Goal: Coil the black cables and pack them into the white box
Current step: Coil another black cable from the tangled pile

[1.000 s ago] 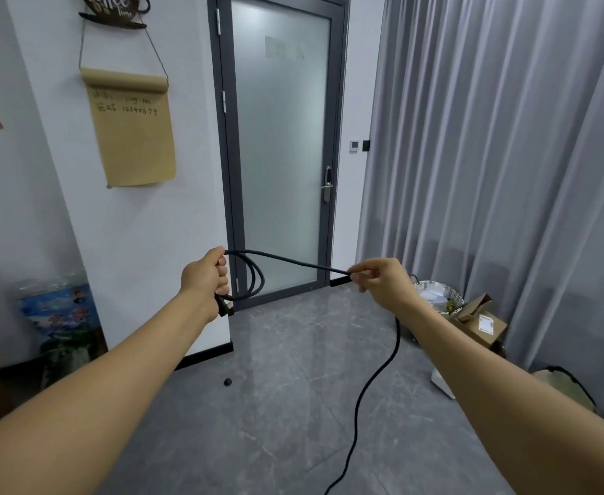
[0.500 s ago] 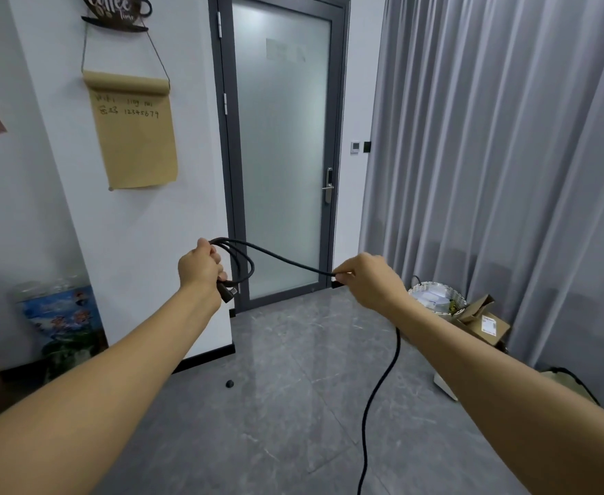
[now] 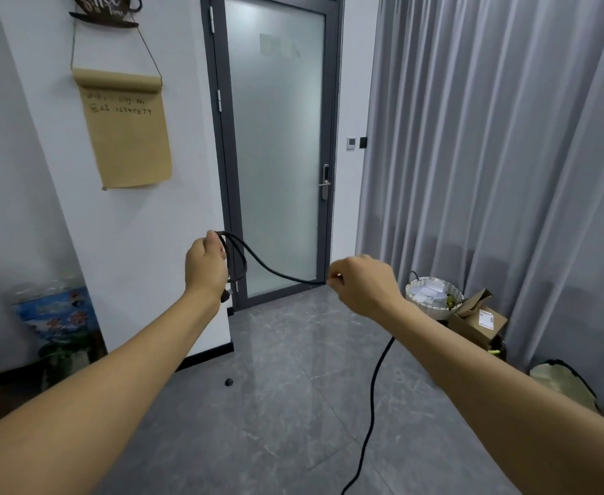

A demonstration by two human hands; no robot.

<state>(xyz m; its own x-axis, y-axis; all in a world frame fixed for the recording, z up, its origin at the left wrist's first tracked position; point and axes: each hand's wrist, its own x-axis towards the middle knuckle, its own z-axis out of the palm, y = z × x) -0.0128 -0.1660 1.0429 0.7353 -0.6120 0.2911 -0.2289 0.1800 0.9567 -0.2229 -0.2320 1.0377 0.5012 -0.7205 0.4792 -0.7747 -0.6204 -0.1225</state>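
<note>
Our left hand (image 3: 206, 266) grips small loops of the cable (image 3: 272, 269) while our right hand (image 3: 361, 284) at 3 o'clock pinches its sagging run, the rest trailing to the floor (image 3: 293, 405) at 6 o'clock.

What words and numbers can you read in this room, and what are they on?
"Coffee Time": dark cup-shaped wall sign, top partly cut off.
"12345679": brown paper roll; the handwriting beside and above it is unreadable.
Label on the cardboard box: too small to read.
</note>
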